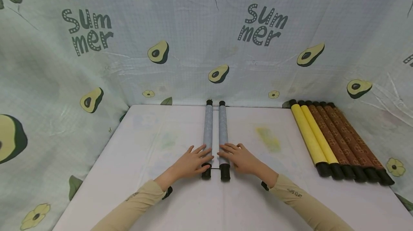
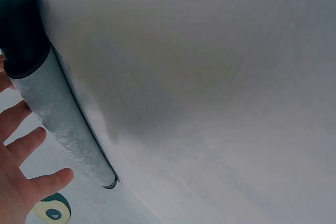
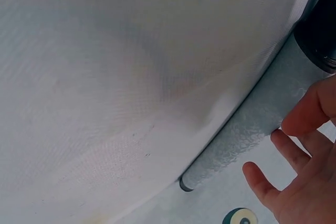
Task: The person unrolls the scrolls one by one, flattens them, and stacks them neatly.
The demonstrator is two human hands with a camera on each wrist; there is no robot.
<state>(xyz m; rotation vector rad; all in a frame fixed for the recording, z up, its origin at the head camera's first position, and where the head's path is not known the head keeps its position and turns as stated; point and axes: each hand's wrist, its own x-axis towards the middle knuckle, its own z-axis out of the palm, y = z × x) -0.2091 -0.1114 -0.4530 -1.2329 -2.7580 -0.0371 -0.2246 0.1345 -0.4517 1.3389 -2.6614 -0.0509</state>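
Two slim light grey-blue rolls with black end caps lie side by side, a narrow gap between them, pointing away from me. My left hand (image 1: 189, 161) rests with spread fingers across the near part of the left roll (image 1: 208, 123). On the right roll (image 1: 223, 123) my right hand (image 1: 242, 158) lies with its fingertips, just above the black cap (image 1: 225, 174). A thin dark line (image 1: 215, 168) spans the gap near the caps. In the left wrist view spread fingers (image 2: 29, 142) touch the roll's side; the right wrist view shows the thumb and fingers (image 3: 286, 153) against the other roll.
At the right side of the white table (image 1: 135, 141) lie two yellow rolls (image 1: 308, 134) and several brown patterned rolls (image 1: 335, 137), all black-capped. A pale avocado-print sheet (image 1: 187, 19) hangs behind the table and along both sides. Faint coloured stains (image 1: 268, 139) mark the tabletop.
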